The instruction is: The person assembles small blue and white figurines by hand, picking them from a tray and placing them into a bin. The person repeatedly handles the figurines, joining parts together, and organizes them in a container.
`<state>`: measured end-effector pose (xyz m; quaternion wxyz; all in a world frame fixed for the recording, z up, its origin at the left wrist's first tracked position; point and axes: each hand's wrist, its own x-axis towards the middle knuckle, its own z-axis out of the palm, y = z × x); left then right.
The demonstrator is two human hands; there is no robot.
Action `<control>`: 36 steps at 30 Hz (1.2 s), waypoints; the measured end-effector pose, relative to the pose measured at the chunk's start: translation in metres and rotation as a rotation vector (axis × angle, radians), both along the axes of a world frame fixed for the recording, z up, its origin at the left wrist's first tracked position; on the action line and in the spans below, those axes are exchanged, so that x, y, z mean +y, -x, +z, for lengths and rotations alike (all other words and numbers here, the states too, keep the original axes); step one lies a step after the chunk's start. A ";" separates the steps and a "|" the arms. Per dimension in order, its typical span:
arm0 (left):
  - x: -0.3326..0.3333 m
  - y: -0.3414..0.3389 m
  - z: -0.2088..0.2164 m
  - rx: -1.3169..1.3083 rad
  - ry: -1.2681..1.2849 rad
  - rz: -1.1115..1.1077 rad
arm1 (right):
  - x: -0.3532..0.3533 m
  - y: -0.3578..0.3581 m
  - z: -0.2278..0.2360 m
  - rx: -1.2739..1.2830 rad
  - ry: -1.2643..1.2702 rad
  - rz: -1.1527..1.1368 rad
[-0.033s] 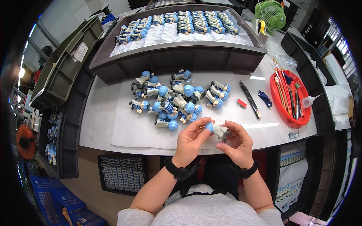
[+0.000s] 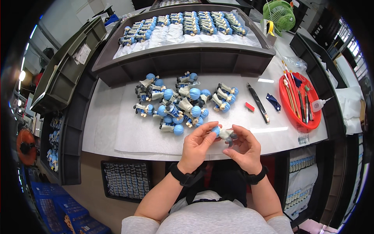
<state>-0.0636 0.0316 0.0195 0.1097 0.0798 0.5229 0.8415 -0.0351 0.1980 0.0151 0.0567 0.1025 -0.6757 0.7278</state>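
A small figurine (image 2: 226,135) with blue hair, a pale coat and dark legs lies sideways between my two hands above the near part of the table. My left hand (image 2: 197,147) pinches its blue head between thumb and fingers. Curved around the leg end is my right hand (image 2: 247,150), its thumb and fingers apart; whether a fingertip touches the legs, I cannot tell. The legs look a little smeared by motion. Beyond my hands, a loose heap of similar figurines (image 2: 185,104) lies on the white table sheet (image 2: 144,136).
A large grey tray (image 2: 183,62) with rows of figurines stands at the back. On the right are a black pen-like tool (image 2: 258,103), a red block (image 2: 249,106), a dark blue piece (image 2: 273,102) and a red basket (image 2: 285,102) holding brushes. Crates (image 2: 89,113) flank the table.
The figurine has turned slightly in my left hand, and its dark legs have tipped a little to the left. Both hands stay nearly where they were.
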 end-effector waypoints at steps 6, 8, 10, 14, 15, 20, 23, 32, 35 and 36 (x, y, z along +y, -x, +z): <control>0.002 -0.001 -0.002 -0.001 0.051 0.029 | 0.001 0.001 -0.001 0.041 0.027 0.027; 0.003 -0.002 -0.001 0.004 0.039 0.027 | 0.002 0.000 -0.001 0.040 0.036 0.037; 0.002 -0.002 -0.001 0.009 0.034 0.030 | 0.002 0.000 -0.001 0.038 0.044 0.042; 0.000 -0.003 -0.003 0.019 0.037 0.020 | 0.000 -0.001 0.000 0.053 0.048 0.058; -0.001 -0.003 -0.003 0.022 0.038 0.010 | -0.001 -0.002 0.000 0.010 0.064 0.038; -0.005 -0.001 -0.006 0.052 -0.045 -0.002 | -0.002 -0.003 0.010 -0.140 0.206 -0.031; 0.001 0.002 -0.010 0.153 -0.026 -0.021 | 0.003 -0.003 0.008 -0.079 0.008 -0.031; -0.001 -0.003 -0.008 0.141 0.135 0.027 | 0.090 -0.036 0.018 0.089 -0.187 -0.422; -0.004 -0.002 -0.011 0.155 0.192 -0.008 | 0.182 -0.075 -0.022 0.095 -0.142 -0.864; -0.008 0.002 -0.015 0.164 0.214 -0.026 | 0.216 -0.097 -0.032 0.083 -0.229 -0.993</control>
